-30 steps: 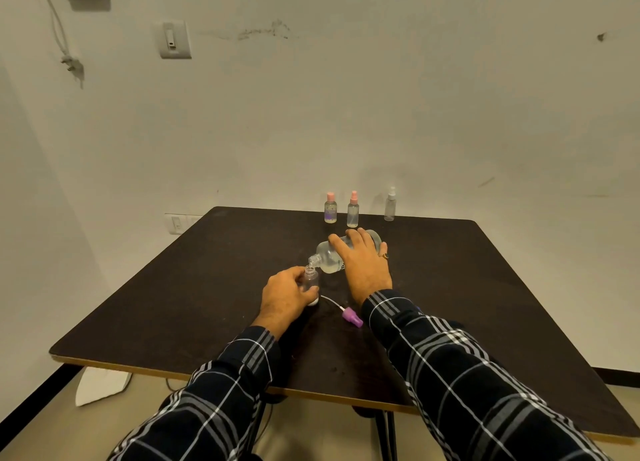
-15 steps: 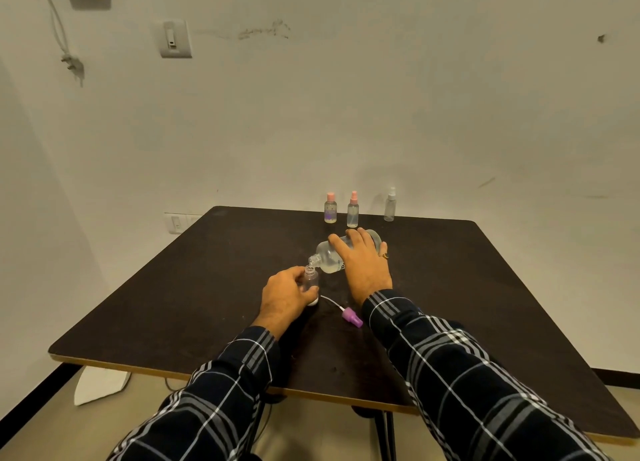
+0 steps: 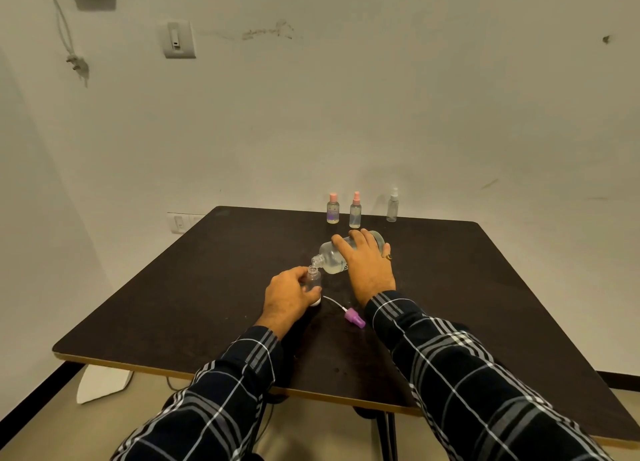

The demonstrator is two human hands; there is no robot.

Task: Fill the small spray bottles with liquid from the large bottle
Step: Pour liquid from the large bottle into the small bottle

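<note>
Small spray bottle (image 3: 314, 279), half hidden by the gripping left hand (image 3: 286, 298); right hand (image 3: 367, 264) clasps the tilted large bottle (image 3: 330, 255) at one o'clock.

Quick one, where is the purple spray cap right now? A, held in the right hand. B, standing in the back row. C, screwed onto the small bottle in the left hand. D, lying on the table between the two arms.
D: the purple spray cap lies on the table, its tube pointing toward the open small bottle that the left hand holds.
</note>
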